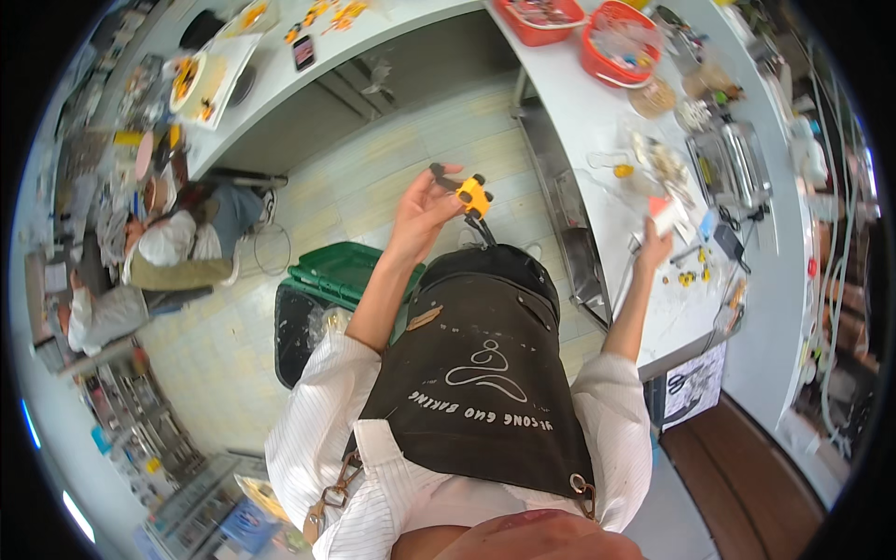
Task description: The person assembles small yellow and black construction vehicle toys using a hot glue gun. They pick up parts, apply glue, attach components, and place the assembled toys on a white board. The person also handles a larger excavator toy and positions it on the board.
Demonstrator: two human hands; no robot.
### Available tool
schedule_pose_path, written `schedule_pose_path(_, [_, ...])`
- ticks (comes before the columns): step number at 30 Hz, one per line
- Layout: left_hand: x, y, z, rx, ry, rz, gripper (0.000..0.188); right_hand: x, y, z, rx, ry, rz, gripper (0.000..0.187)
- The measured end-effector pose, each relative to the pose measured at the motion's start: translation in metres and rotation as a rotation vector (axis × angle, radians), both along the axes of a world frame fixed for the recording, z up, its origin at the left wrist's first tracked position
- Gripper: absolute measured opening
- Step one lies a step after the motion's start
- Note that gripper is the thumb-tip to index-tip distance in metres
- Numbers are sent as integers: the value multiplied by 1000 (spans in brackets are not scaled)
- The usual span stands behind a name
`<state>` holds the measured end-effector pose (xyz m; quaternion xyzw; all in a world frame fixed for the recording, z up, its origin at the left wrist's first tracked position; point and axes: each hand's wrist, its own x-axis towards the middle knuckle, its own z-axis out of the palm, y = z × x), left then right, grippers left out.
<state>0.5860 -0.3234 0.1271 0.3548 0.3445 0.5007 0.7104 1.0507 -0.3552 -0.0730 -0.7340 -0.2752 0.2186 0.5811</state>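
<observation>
My left hand (422, 215) is raised over the floor, its fingers closed on a small yellow and black toy vehicle (475, 195). A dark part of the toy sticks out by my fingertips. Out to the right, above the white counter (611, 233), my right hand (655, 246) grips a white object with an orange-red end (664, 217), too small to name for sure. Small yellow and black pieces (691, 277) lie on the counter beside that hand. A yellow bit (623, 171) rests farther up.
Two red baskets (621, 45) stand at the counter's far end; a metal appliance (731, 163) is along its wall side. A green-lidded bin (341, 271) stands left of me. Across the floor, people (173, 238) sit at the left. A phone (303, 53) lies on the far counter.
</observation>
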Motion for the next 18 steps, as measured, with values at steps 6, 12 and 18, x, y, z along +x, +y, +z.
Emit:
schedule_pose_path(6, [-15,20,5,86,-83,-44,51,-11,-30,140,212,565,146,51])
schedule_pose_path(12, [9,38,3,75,-55,-51,52,18,-49,120,410,682,205,51])
schedule_pose_path(18, [55,48,14,18,-28,-114,54,32,-88,135,385,578,189,49])
